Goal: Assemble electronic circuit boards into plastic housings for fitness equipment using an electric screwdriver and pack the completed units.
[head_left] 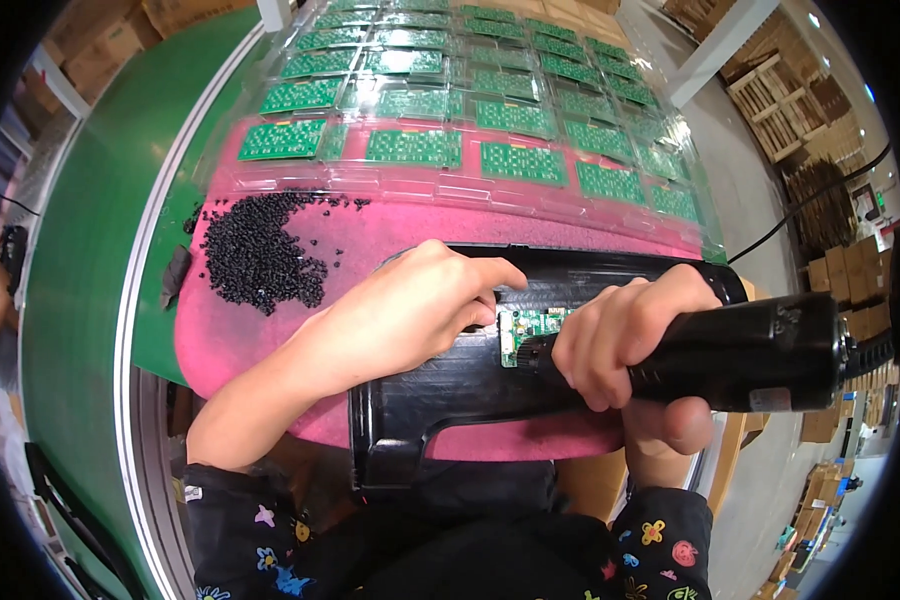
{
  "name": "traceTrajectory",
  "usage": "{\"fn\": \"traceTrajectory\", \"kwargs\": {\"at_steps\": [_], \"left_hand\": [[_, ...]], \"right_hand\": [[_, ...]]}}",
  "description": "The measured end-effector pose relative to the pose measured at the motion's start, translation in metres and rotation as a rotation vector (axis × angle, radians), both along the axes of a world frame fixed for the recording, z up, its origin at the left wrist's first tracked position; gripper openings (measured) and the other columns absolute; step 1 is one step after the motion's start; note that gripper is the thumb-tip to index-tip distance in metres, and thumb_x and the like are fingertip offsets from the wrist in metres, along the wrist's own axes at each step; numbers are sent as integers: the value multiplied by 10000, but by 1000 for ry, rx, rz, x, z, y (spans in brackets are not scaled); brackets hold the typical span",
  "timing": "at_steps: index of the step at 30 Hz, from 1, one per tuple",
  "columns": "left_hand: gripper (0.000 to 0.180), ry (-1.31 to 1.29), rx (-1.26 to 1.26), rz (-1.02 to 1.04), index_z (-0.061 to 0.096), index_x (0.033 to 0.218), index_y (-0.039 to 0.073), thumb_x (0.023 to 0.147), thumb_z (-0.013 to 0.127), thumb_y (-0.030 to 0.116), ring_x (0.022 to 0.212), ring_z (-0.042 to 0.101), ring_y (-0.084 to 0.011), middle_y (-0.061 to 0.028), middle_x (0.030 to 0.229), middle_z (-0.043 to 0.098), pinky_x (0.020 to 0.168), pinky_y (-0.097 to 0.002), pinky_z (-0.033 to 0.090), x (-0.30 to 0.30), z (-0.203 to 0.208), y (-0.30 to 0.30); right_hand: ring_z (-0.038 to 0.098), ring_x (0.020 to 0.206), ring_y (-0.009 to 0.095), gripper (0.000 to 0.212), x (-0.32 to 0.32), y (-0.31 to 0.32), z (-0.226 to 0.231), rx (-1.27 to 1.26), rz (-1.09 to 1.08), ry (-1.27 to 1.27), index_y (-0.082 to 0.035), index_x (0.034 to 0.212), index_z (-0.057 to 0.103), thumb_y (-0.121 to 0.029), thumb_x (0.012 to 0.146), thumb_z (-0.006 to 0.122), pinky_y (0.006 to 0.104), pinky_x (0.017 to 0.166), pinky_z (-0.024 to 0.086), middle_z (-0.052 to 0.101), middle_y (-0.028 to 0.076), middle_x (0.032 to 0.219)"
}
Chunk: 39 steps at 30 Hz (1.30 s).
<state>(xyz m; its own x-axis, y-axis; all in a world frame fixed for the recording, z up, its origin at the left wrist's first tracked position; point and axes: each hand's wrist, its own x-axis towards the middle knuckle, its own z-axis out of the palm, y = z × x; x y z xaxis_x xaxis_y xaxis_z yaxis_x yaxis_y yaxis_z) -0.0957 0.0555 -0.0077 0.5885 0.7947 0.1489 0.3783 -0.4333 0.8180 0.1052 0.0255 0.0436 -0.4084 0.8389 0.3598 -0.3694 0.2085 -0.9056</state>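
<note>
Circuit board lies in black housing, more boards in clear trays.

Green circuit boards, stacked cartons and, seemingly, wooden pallets show a factory workshop.

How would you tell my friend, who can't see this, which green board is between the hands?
Find the pink mat, then the black shell across its near edge. Inside it, between the left hand and right hand, by the black tool, is a small green board. It sits alone in black, while the other boards lie in rows in clear trays.
</note>
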Motion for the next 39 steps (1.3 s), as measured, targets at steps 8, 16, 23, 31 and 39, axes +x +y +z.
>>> {"fn": "traceTrajectory", "kwargs": {"at_steps": [8,16,23,31,39], "left_hand": [[344,-59,79,-41,625,1098,-32,762,696,-14,832,668,-382,-218,853,687,712,-440,521,1,3,0],[416,-11,72,-220,645,1113,10,722,777,63,751,641,-295,-114,794,647,697,-394,514,3,0,-2],[361,-217,160,-263,668,1059,-15,726,784,63,719,636,-248,-107,786,639,648,-357,518,6,7,-2],[1175,-182,291,-122,313,1386,24,486,888,516,1202,416,-306,-132,1226,495,1086,-443,297,-3,12,7],[374,-637,260,245,263,986,102,794,545,253,936,306,-189,-113,1027,318,952,-380,288,-8,-3,2]], "right_hand": [[460,590,114,517,-6,-5,8,-110,87,-239,-65,901,492,-461,778,799,273,579,376,489,6,666],[460,452,98,559,-5,-17,8,100,-158,79,-119,924,441,-601,809,700,266,490,405,483,-42,597],[470,392,94,475,9,-8,16,168,-84,213,-129,919,441,-538,853,674,260,435,400,507,-31,577],[435,406,95,494,40,-6,18,94,-247,53,-82,923,442,-527,849,644,248,422,365,468,-19,576],[474,525,108,353,63,4,-3,-10,-138,221,-17,1002,453,-175,805,700,250,486,417,495,46,647]]}}
